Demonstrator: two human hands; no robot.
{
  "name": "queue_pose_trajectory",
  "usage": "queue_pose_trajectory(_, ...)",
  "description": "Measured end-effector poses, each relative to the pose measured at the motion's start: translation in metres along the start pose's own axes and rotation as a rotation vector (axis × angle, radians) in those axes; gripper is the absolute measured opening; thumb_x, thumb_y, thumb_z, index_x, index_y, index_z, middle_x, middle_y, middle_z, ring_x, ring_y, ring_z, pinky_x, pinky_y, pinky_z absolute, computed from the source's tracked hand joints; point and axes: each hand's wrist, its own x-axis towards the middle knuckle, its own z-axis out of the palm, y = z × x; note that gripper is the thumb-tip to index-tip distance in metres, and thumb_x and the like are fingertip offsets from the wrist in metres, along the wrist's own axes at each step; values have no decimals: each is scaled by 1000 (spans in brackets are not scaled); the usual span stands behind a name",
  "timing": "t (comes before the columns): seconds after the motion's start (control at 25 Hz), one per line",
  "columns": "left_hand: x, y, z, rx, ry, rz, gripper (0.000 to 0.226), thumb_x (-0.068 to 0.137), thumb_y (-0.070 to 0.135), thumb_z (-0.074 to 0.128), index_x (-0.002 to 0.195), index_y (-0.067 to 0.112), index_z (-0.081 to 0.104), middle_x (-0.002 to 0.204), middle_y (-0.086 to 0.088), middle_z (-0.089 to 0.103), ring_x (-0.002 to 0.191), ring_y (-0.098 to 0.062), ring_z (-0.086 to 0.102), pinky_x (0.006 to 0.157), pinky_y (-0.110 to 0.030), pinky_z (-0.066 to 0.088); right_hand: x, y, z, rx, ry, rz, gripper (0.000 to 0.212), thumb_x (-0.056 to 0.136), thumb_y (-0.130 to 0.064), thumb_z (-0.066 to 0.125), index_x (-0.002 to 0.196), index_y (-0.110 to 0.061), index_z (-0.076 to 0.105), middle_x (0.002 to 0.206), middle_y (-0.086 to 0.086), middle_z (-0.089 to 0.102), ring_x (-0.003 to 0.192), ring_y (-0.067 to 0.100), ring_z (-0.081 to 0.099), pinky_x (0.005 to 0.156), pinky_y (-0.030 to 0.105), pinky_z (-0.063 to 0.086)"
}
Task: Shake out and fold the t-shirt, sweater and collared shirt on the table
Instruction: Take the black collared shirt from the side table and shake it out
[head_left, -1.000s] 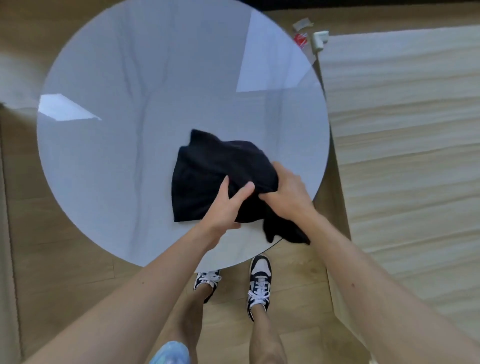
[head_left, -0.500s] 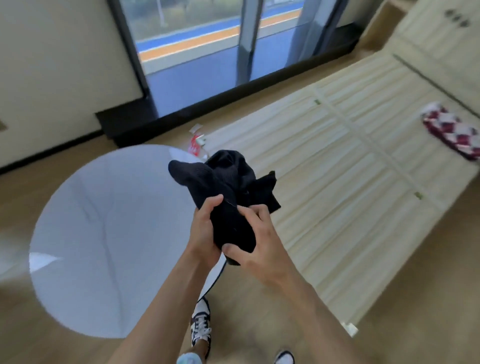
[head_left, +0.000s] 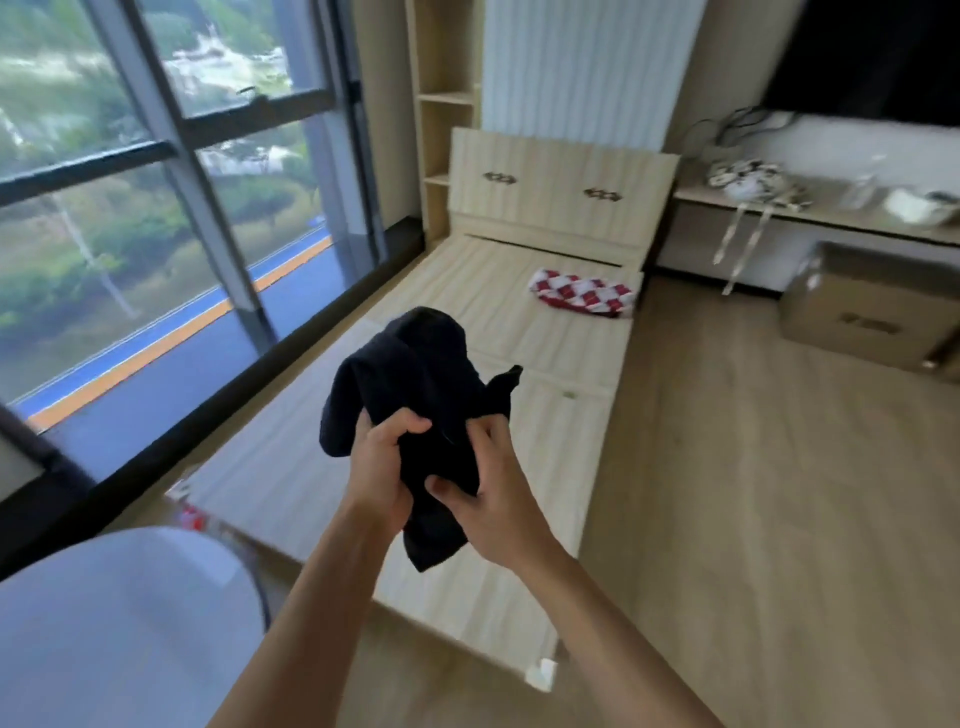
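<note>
1. The round table (head_left: 130, 613) sits low at the near left, with no garment visible on it.
2. Left hand (head_left: 382, 467) and right hand (head_left: 485, 491) both clench a bunched black garment (head_left: 415, 384), held in the air above the bare wooden bed frame (head_left: 519, 332).
3. The garment looks soft, light and floppy; pinching the shoulder seams or hem corners should let it drop open.
4. A red-and-white checked cloth (head_left: 582, 296) lies far up the frame.

Both hands, the left (head_left: 382, 467) and the right (head_left: 488, 499), are raised in open air over the wooden bed frame (head_left: 311, 467), closed on a bunched black garment (head_left: 415, 395). Nothing stands close around them. The round desk (head_left: 114, 623) lies lower at the left, with its top bare. The window frame (head_left: 218, 218) closes the left side. On the bed frame, further away, lies a red-and-white cloth (head_left: 582, 299). At the right the floor (head_left: 779, 493) is open up to a cardboard box (head_left: 862, 312).
</note>
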Motion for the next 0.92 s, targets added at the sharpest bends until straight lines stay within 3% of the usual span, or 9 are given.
queue_pose_trajectory(0.08, -4, -11, 69, 23, -41, 22, 54, 68, 0, 57, 117, 20, 66, 107, -12, 73, 100, -30, 71, 83, -45, 60, -8, 8, -64, -49, 77, -26, 36, 89, -25, 71, 119, -20, 52, 118, -3, 43, 105, 12, 59, 89, 31, 55)
queue_pose_trajectory(0.2, 0, -27, 153, 44, -42, 7, 51, 78, -5, 52, 112, 30, 65, 108, -6, 72, 102, -26, 69, 79, -39, 57, -10, 21, -148, -76, 109, -13, 32, 89, -30, 72, 110, -23, 51, 111, -3, 48, 98, 11, 58, 81, 23, 51)
queue_pose_trajectory(0.32, 23, -41, 214, -21, -42, -55, 46, 86, -1, 45, 120, 22, 64, 117, -10, 70, 102, -26, 69, 79, -38, 57, 1, 36, -216, 43, 46, 2, 18, 96, -32, 63, 99, -25, 47, 99, -6, 47, 89, 9, 52, 78, 20, 42)
queue_pose_trajectory(0.44, 61, -60, 264, -53, -41, -118, 49, 86, 8, 44, 132, 6, 61, 124, -17, 70, 99, -27, 71, 76, -36, 57, 27, 74, -276, 185, 13, 17, 14, 105, -24, 46, 104, -17, 57, 95, -2, 52, 88, 8, 54, 85, 32, 44)
queue_pose_trajectory(0.52, 97, -83, 304, -67, -61, -120, 50, 86, 11, 42, 131, 2, 62, 112, -16, 74, 93, -26, 73, 74, -36, 57, 57, 112, -319, 194, -2, 23, 17, 103, -14, 45, 111, -14, 61, 103, 6, 58, 94, 10, 59, 89, 35, 51)
queue_pose_trajectory(0.64, 137, -102, 360, -69, -92, -99, 53, 82, 11, 42, 130, 3, 62, 106, -12, 75, 92, -25, 74, 72, -35, 58, 99, 148, -373, 148, -69, 13, 20, 92, 1, 54, 106, -13, 59, 106, 9, 61, 98, 14, 62, 88, 33, 53)
queue_pose_trajectory(0.76, 171, -108, 410, -91, -70, -86, 65, 65, 17, 51, 128, 2, 62, 102, -12, 74, 91, -26, 73, 75, -36, 58, 143, 172, -418, 97, -86, -15, 21, 85, -17, 70, 101, -21, 57, 107, 8, 59, 101, 21, 61, 92, 44, 55)
queue_pose_trajectory(0.92, 232, -106, 469, -50, -62, -39, 54, 64, 20, 50, 114, 3, 66, 90, -11, 76, 81, -24, 75, 71, -34, 58, 221, 199, -472, 76, -115, -129, 23, 87, -42, 71, 95, -25, 59, 102, 4, 54, 94, 21, 61, 89, 47, 55)
